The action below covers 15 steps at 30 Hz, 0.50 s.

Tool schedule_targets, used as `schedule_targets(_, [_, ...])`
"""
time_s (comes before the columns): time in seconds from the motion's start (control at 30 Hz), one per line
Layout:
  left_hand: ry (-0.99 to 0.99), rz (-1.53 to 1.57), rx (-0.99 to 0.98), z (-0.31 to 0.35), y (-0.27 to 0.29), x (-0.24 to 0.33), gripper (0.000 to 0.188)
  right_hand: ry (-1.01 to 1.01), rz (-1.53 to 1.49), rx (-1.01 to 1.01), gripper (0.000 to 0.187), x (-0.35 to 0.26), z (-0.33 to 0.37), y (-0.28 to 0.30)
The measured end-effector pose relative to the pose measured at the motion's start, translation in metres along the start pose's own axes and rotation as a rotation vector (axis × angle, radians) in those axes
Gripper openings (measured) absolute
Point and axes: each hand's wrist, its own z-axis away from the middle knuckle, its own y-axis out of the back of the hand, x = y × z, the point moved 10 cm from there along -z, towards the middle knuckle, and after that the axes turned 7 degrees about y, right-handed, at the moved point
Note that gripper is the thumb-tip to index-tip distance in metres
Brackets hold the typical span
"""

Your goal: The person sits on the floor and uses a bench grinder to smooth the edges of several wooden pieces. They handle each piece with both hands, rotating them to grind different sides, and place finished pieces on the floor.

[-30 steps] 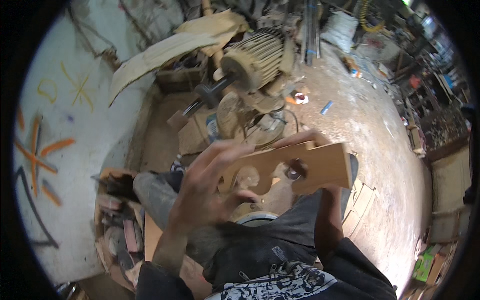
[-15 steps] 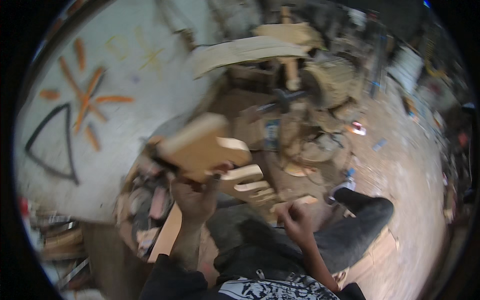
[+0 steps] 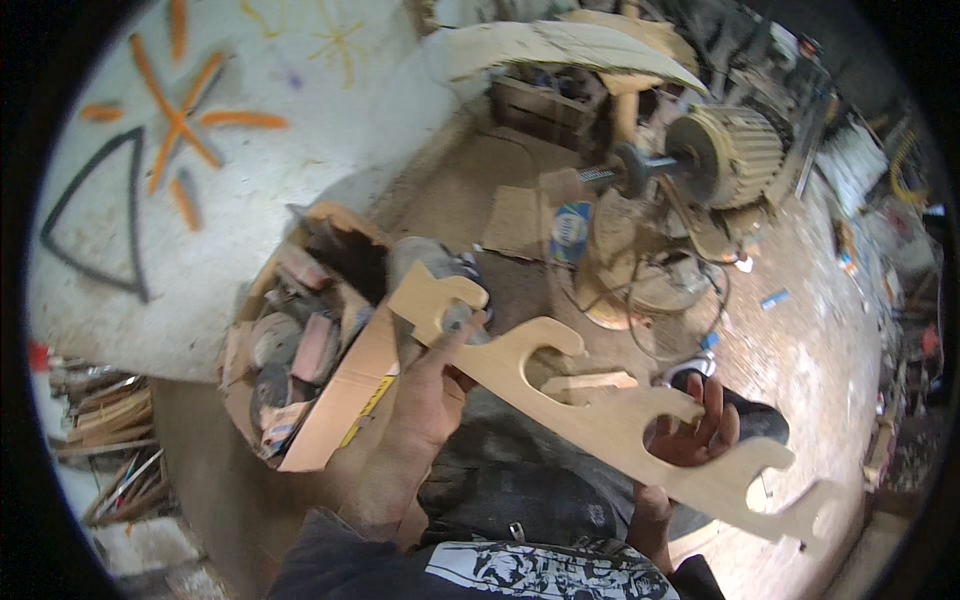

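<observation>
Beyond the wooden board (image 3: 600, 432), dusty floor (image 3: 465, 205) meets a paint-marked wall (image 3: 300, 170).

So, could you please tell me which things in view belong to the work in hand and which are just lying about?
In hand:
- hooked wooden board, held by left hand and right hand

Probably just lying about:
- flat cardboard piece
- small blue strip
- white sack

Across the centre we hold a hooked wooden piece (image 3: 590, 435) slanting toward the lower right, our left hand (image 3: 428, 400) near its upper end, our right hand (image 3: 695, 435) farther down. A cardboard box (image 3: 345, 405) sits centre-left, a ribbed motor (image 3: 748, 155) upper right.
</observation>
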Motion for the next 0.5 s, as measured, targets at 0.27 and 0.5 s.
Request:
schedule_targets(0.27, [0.282, 0.001, -0.481, -0.054, -0.067, -0.075, 0.047, 0.105, 0.321, 0.115, 0.086, -0.081, -0.020, 0.033])
schedule_targets(0.5, [0.187, 0.113, -0.795, -0.136, -0.081, -0.067, 0.061, 0.048, 0.522, 0.208, 0.103, -0.092, -0.033, 0.036])
